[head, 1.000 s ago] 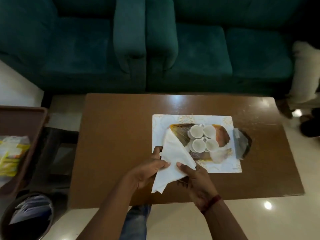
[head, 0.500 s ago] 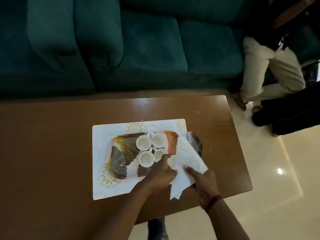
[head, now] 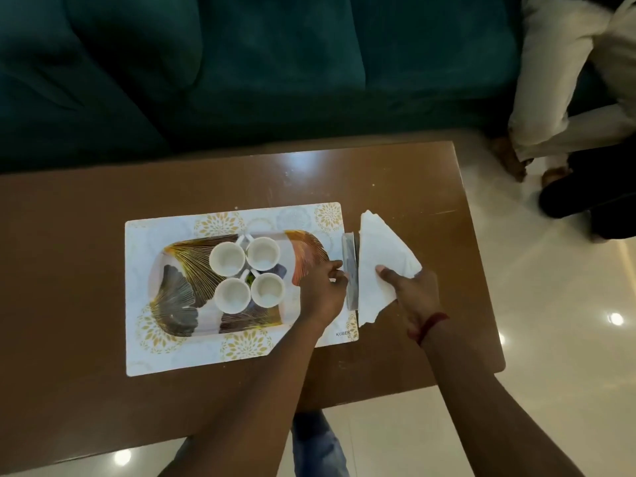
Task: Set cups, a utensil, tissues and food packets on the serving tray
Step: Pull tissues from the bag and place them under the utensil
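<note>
Brown counter (head: 395, 180) before a teal sofa (head: 241, 63), on glossy floor (head: 557, 290). Right grip (head: 414, 292) pinches folded white tissues (head: 382, 253), thumb on top. Left grip (head: 321, 292), fingers curled, touches a grey holder (head: 352, 280) between both grips; I cannot tell whether it holds it. Tray (head: 179, 297) with four cups (head: 227, 258) sits just left.

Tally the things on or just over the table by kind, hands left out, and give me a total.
Cups: 4
Tray: 1
Placemat: 1
Tissue stack: 1, held in the right hand
Metal holder: 1
Total: 8
</note>
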